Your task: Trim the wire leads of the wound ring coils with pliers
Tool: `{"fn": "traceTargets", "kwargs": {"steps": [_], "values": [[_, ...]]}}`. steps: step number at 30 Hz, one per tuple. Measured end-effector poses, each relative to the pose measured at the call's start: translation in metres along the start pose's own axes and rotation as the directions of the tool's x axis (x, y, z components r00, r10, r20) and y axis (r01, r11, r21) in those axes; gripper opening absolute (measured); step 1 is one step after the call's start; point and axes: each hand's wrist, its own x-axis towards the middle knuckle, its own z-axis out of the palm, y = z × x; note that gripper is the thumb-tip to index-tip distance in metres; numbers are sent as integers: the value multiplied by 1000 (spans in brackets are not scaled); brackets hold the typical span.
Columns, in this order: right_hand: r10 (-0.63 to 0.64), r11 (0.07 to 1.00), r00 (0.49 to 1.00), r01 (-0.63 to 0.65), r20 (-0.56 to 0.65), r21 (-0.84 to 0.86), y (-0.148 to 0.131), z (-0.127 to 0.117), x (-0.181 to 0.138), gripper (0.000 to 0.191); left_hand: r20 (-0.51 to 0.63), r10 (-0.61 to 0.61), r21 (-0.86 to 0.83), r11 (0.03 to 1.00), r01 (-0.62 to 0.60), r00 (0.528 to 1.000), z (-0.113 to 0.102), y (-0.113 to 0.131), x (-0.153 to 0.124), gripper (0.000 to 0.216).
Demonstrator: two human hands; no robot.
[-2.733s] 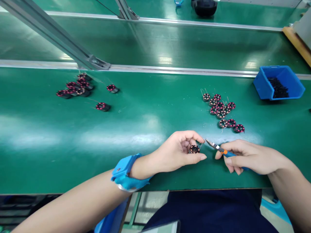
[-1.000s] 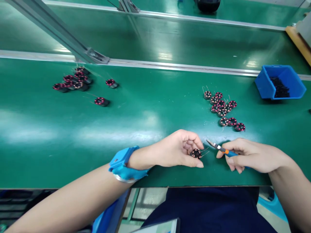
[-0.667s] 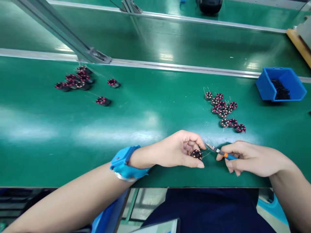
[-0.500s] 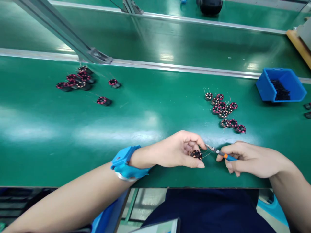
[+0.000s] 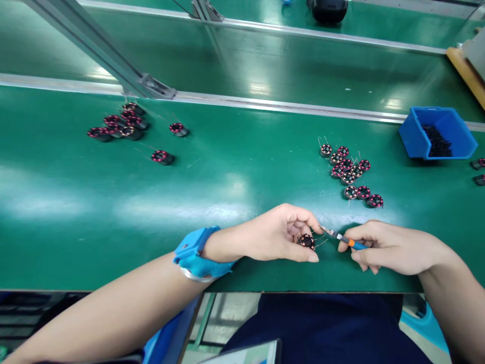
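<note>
My left hand (image 5: 286, 235), with a blue band on its wrist, is closed around a small round motor stator (image 5: 307, 241) with copper windings. Thin wire ends stick out of this stator to the right. In my right hand (image 5: 390, 247) is a pair of pliers (image 5: 350, 242) with blue and orange handles; the fingers are closed on the handles. The pliers' metal tip lies beside my left index fingertip, close to the wire ends. Whether the jaws grip a wire is too small to tell.
Several wound stators (image 5: 346, 164) lie in a group beyond my right hand. Another group of stators (image 5: 117, 124) sits at the far left, with two separate ones nearby. A blue bin (image 5: 413, 134) holding small black parts stands at the right. A metal rail (image 5: 265, 105) crosses behind.
My right hand's fingers have shifted slightly on the pliers' handles. The left hand and the stator stay almost in place.
</note>
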Motion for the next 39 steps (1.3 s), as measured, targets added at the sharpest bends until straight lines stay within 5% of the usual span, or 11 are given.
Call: {"fn": "traceTargets", "kwargs": {"steps": [6,9,11,16,19,21,26,27,33,37,39], "values": [[-11,997,1000,13,-26,77,8,-1,2,22,11,-1,74,997,0,1000,2,2,-1,37],[-33,983,998,42,-52,181,17,-2,2,27,-82,94,309,949,-64,992,1,4,0,27],[-55,973,996,68,-64,221,21,-2,2,28,-211,234,559,825,-80,949,-7,4,-3,22],[-63,983,993,79,-102,164,17,1,0,24,-468,517,833,528,163,717,-55,-7,-36,21],[-48,995,991,58,-125,77,10,2,-1,21,-548,716,831,405,381,433,-78,-7,-55,38],[-64,997,990,70,-129,43,7,2,0,21,-544,757,824,398,404,363,-83,-3,-49,49],[-79,995,989,87,-124,57,9,3,2,20,-500,605,855,457,244,620,-77,15,29,50],[-74,994,989,83,-127,69,10,4,3,20,-480,603,867,437,240,637,-77,18,48,51],[-57,992,991,69,-118,104,10,5,4,17,-460,608,866,466,178,647,-81,33,116,44],[-54,994,992,65,-114,94,9,4,2,19,-417,645,854,520,32,640,-79,34,118,28],[-47,993,992,60,-117,106,10,4,1,20,-433,643,759,638,-129,631,-71,31,106,25]]}}
